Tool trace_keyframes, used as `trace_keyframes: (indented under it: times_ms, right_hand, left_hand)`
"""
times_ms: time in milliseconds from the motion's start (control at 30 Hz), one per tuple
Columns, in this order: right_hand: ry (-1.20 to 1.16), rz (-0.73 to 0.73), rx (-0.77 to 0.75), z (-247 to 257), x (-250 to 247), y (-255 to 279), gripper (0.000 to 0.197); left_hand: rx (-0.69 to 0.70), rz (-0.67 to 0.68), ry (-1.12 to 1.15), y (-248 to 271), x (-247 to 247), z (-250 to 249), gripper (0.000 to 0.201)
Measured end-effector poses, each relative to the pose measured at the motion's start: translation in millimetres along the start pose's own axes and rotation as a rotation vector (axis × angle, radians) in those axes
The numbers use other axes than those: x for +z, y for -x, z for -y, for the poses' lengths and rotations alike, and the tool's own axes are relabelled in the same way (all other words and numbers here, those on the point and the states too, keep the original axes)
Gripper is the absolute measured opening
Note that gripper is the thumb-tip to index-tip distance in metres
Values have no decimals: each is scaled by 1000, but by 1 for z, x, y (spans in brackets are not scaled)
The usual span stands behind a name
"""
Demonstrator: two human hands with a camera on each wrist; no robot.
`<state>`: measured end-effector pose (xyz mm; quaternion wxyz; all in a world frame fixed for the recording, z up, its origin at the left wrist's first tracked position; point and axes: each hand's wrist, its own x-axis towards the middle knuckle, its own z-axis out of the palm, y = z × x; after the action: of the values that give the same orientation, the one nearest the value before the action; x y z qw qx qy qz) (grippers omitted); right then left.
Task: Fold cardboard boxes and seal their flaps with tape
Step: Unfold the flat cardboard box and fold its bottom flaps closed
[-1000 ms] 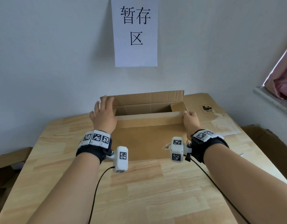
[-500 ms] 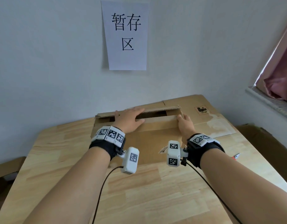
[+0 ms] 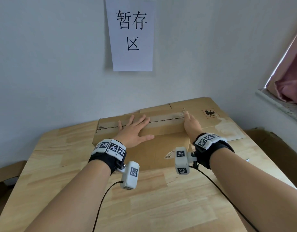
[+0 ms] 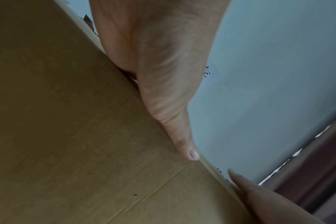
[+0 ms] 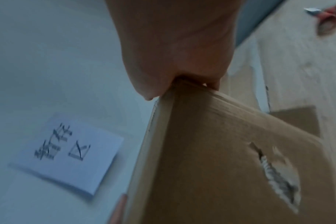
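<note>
A cardboard box [image 3: 142, 139] is being held at the far middle of a wooden table [image 3: 49, 166], close to the wall, with its top flaps lying shut and flat. The left hand [image 3: 133, 129] is being pressed palm down on the near top flap, fingers straight and spread across the seam [image 3: 164, 121] between the two flaps, thumb stretched out to the right along the box's near upper edge. In the left wrist view the thumb [image 4: 175, 121] is being laid flat along that cardboard edge, nail showing.

The right hand [image 3: 192, 123] is being kept at the right end of the box top, forearm reaching forward from the lower right. In the right wrist view the hand [image 5: 175, 50] is being closed on the upper corner of the box [image 5: 230, 159], thumb on one side and fingers on the other, the cardboard edge pinched between them. A torn patch [image 5: 274, 174] is being shown on the box's near face.

Both forearms are being extended straight ahead, roughly parallel, with marker-covered wristbands [image 3: 111, 148] and small camera units hanging below the wrists. A flattened sheet of cardboard [image 3: 216, 119] is lying under and to the right of the box. A paper sign [image 3: 131, 34] with black characters is being displayed on the wall above. Red-handled scissors [image 5: 328, 19] are lying on the table to the right, blurred.
</note>
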<state>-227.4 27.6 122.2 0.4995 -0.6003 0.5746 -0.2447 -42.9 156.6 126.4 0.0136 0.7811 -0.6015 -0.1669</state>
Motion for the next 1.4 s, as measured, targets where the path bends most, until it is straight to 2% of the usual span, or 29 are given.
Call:
trace_keyframes:
  times_ms: [167, 267, 400, 467, 567, 633, 833, 1067, 1400]
  right_hand:
    - [60, -81, -57, -5, 7, 2, 42]
    - [47, -105, -36, -4, 4, 1, 41]
    - [43, -110, -36, -8, 4, 1, 43]
    - [30, -123, -36, -9, 5, 2, 43]
    - [20, -128, -28, -11, 6, 3, 43]
    - [9, -135, -18, -13, 5, 3, 42]
    - [-40, -131, 31, -15, 4, 4, 41]
    - [-29, -174, -14, -17, 5, 9, 44]
    - [-86, -294, 18, -8, -27, -10, 42]
  left_hand:
    - [7, 0, 23, 5, 4, -3, 71]
    - [-21, -79, 110, 8, -1, 10, 58]
    - [-313, -311, 119, 24, 3, 62, 56]
    - [-429, -365, 369, 36, 5, 78, 59]
    - [-522, -437, 823, 42, 10, 79, 60]
    - [-560, -509, 942, 39, 13, 75, 58]
    - [-577, -553, 877, 35, 15, 75, 49]
    - [-575, -572, 837, 32, 17, 78, 48]
    - [-492, -582, 878, 4, -2, 47, 46]
